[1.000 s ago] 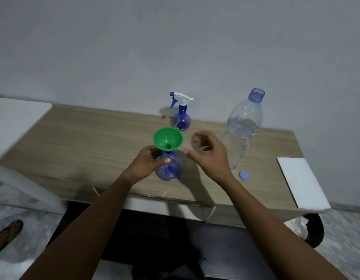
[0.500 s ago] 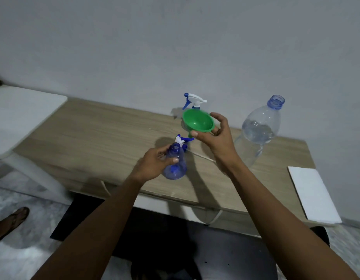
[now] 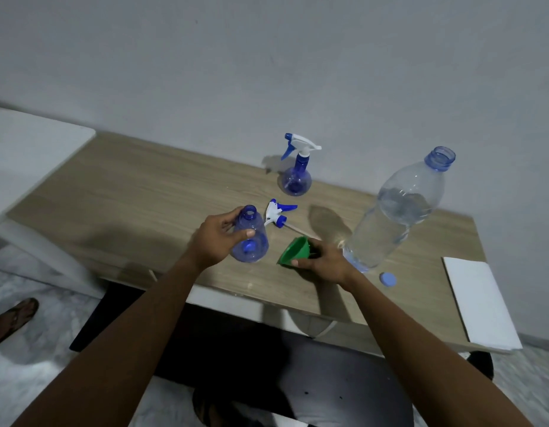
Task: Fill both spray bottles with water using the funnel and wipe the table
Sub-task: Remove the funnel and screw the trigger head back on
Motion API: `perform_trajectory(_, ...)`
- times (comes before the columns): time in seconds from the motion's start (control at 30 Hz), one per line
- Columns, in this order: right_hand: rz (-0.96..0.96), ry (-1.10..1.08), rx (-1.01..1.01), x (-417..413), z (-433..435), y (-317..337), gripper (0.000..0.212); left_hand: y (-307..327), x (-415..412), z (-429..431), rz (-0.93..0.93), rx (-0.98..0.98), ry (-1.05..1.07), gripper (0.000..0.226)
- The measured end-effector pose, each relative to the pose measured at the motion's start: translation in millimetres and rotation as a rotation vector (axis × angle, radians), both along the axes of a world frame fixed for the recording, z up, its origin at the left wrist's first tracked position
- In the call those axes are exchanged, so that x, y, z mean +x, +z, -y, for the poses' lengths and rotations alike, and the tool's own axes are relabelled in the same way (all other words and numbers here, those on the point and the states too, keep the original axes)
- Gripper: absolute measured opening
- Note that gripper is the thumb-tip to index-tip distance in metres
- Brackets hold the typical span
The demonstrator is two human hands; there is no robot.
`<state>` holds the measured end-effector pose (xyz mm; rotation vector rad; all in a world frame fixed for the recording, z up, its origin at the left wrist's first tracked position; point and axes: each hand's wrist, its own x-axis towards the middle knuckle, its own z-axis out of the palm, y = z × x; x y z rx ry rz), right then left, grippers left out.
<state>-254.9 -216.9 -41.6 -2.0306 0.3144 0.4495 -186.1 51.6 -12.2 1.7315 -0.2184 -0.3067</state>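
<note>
water bottle (image 3: 399,217) just beside funnel (image 3: 294,251), cap (image 3: 388,279) near.

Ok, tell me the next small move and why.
Probably release the funnel onto the table and reach the right hand for the loose sprayer head: the funnel just came out of the open spray bottle that the left hand grips.

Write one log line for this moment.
left grip: holds uncapped round blue plastic spray bottle | right grip: holds tilted green plastic funnel | white-blue plastic trigger sprayer: lies on wooden table
</note>
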Motion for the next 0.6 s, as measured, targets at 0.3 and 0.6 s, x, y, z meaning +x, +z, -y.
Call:
perform_trajectory(0.3, 0.071, -0.139, 0.017, -7, -6, 28, 0.085, 3, -5, 0, 0.005, 0.022, 0.005, 0.058)
perform_trajectory(0.6, 0.166, -0.059, -0.213, 77, -27, 34, 0.045, 1, -3, -1, -0.009, 0.049, 0.026, 0.059)
